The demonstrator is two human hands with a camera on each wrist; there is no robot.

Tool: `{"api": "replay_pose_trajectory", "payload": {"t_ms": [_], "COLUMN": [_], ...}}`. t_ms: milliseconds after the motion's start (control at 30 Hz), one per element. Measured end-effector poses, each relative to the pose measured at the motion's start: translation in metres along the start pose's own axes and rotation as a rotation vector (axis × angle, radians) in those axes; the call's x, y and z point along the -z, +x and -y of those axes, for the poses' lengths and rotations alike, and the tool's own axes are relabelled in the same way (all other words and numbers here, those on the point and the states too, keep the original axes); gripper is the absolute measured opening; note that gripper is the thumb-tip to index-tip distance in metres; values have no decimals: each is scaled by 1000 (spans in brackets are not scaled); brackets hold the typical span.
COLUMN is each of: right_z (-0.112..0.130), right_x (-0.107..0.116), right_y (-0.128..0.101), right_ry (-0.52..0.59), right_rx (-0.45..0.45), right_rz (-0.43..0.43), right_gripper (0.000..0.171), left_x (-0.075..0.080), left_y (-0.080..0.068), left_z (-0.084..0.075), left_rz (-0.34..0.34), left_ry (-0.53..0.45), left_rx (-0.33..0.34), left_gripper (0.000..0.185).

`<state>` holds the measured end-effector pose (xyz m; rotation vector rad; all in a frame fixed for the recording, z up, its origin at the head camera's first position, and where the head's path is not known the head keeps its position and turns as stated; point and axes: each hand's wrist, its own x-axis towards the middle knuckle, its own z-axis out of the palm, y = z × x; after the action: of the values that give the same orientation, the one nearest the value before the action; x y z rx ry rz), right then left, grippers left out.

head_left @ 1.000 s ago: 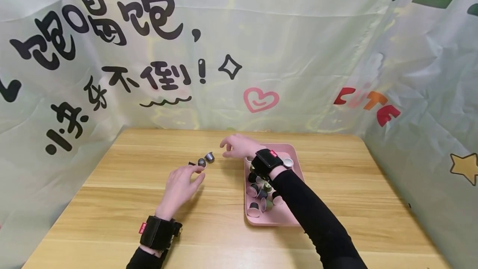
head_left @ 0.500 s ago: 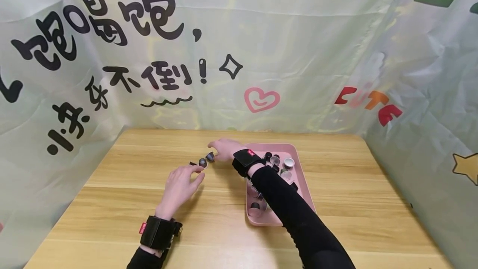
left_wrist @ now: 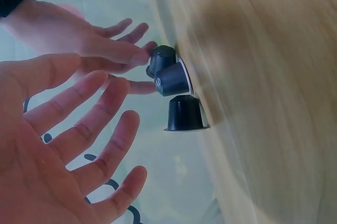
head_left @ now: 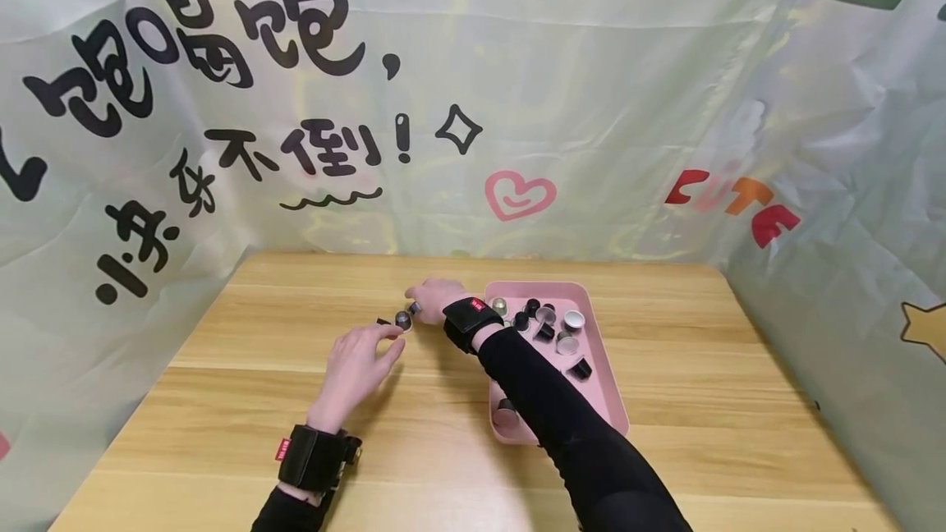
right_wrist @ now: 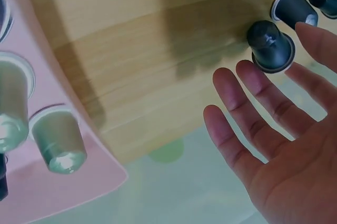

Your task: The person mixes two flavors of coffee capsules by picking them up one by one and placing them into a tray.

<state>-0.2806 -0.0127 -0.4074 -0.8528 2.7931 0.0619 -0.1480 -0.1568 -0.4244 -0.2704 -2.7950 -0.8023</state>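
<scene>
Three dark coffee capsules stand close together on the wooden table: a blue-grey one (head_left: 415, 308) by my right fingers, a middle one (head_left: 402, 320), and a black one (left_wrist: 184, 113) by my left hand. My right hand (head_left: 436, 300) reaches over from the tray side, thumb and fingers spread around the blue-grey capsule (right_wrist: 271, 48); whether they touch it is hard to tell. My left hand (head_left: 360, 364) hovers at the near side of the group with fingers extended and nothing held. Its fingertips partly hide the capsules in the head view.
A pink tray (head_left: 617, 401) sits to the right, holding several coffee capsules in black, white and green, such as a pale green one (right_wrist: 59, 140). My right sleeve (head_left: 562, 417) crosses above it. A printed cloth backdrop (head_left: 591, 105) rises behind the table's back edge.
My right hand has moved left from over the tray to the blue-grey capsule, its fingers now around it. My left hand has stayed in place.
</scene>
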Motion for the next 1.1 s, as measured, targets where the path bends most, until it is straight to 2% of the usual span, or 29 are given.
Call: {"api": "replay_pose_trajectory", "payload": {"t_ms": [267, 400, 767, 1100], "right_z": [2, 2, -9, -15], "right_x": [-2, -2, -7, 2], "right_y": [-1, -3, -4, -19], "right_ry": [-12, 5, 68, 113], "right_rx": [8, 18, 31, 70], "right_rz": [7, -3, 14, 5], "right_gripper": [15, 8, 5, 7], "left_x": [1, 1, -1, -1], "left_y": [1, 1, 1, 1], "left_z": [2, 3, 2, 2], "left_rz": [8, 6, 22, 31], "left_ry": [-2, 3, 0, 2], "left_rx": [21, 20, 30, 32], "left_gripper": [28, 28, 29, 31]}}
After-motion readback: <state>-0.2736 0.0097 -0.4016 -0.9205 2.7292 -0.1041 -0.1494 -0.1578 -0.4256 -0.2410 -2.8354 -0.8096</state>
